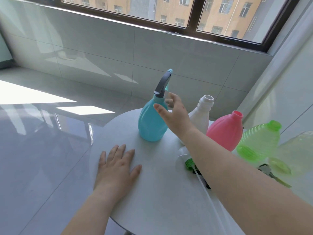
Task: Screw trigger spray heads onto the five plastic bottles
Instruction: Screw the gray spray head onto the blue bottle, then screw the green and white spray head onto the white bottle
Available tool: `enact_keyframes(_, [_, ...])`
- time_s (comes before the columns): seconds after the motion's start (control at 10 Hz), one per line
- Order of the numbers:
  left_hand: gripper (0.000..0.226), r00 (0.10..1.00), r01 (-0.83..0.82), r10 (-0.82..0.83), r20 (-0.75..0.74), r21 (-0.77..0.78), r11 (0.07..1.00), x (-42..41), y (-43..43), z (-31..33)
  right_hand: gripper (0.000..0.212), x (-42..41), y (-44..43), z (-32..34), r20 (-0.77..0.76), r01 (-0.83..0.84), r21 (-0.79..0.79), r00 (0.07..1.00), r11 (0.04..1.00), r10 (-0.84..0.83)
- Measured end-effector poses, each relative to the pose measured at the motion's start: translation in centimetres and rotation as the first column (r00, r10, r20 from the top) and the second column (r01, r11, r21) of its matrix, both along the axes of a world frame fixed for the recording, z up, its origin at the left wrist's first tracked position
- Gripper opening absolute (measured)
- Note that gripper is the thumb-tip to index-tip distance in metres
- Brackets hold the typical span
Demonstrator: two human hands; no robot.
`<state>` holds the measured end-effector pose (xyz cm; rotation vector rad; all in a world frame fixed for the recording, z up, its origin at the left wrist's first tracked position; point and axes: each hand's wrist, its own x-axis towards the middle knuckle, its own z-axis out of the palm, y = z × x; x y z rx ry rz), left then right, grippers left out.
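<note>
Hovering just right of the blue bottle [149, 123] neck at frame centre, the right hand [172, 114] has its fingers spread and loose and grips nothing; whether a fingertip touches the bottle I cannot tell. The left hand [116, 165] lies flat, palm down, fingers straight, on the white table [160, 200] at lower centre. The blue bottle stands upright, opaque ribbed plastic with a bulb shape, and carries a grey head [163, 83], so that one looks done. The white bottle [201, 114] stands just right of the right hand, upright, with a bare threaded neck. The pink bottle [223, 131] is further right, same bulb shape, neck open. The green bottle [260, 138] at the right edge is translucent, ribbed and tilted, and a pale clear bottle [298, 150] beside it is blurred. A loose head [188, 162] with a ribbed green collar lies on the table under the right forearm, its thin white tube [211, 200] running toward the lower right of the frame, collar end pointing upper left. Likely next grab: that head, below and right of the left hand, which looks nearer, while the right hand sits closest to the white bottle. The tube is slender and flexible, so the collar is the safer place to pinch.
</note>
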<state>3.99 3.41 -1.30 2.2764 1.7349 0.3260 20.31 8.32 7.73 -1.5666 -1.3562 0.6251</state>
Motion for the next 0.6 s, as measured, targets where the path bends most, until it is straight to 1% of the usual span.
enact_keyframes(0.1, [0.051, 0.999, 0.01, -0.01, 0.052, 0.015, 1.0, 0.2, -0.2, 0.2, 0.049, 1.6, -2.8, 0.0, 0.094, 0.049, 0.038, 0.994, 0.998, -0.052])
enact_keyframes(0.2, [0.048, 0.995, 0.055, -0.057, 0.087, 0.025, 0.998, 0.9, -0.6, 0.4, 0.027, 3.8, -6.0, -0.3, 0.203, 0.117, 0.037, 0.972, 0.992, -0.122])
enact_keyframes(0.3, [0.047, 0.994, 0.091, -0.091, 0.055, 0.007, 0.996, 1.6, -1.1, 0.4, 0.025, 5.9, -8.7, -1.1, 0.35, 0.16, -0.151, 0.932, 0.976, -0.098])
enact_keyframes(0.4, [0.047, 0.995, 0.087, -0.087, 0.037, 0.006, 0.996, 2.0, -1.2, 0.4, 0.03, 6.2, -10.5, -2.1, 0.455, 0.208, -0.336, 0.89, 0.919, -0.035])
enact_keyframes(0.5, [0.048, 0.996, 0.084, -0.085, 0.041, 0.007, 0.996, 1.9, -1.2, 0.5, 0.042, 5.4, -10.8, -2.9, 0.542, 0.257, -0.39, 0.841, 0.884, -0.006])
enact_keyframes(0.6, [0.048, 0.995, 0.091, -0.092, 0.044, 0.011, 0.996, 1.8, -1.3, 0.4, 0.055, 4.4, -10.1, -3.6, 0.614, 0.315, -0.394, 0.789, 0.864, -0.008])
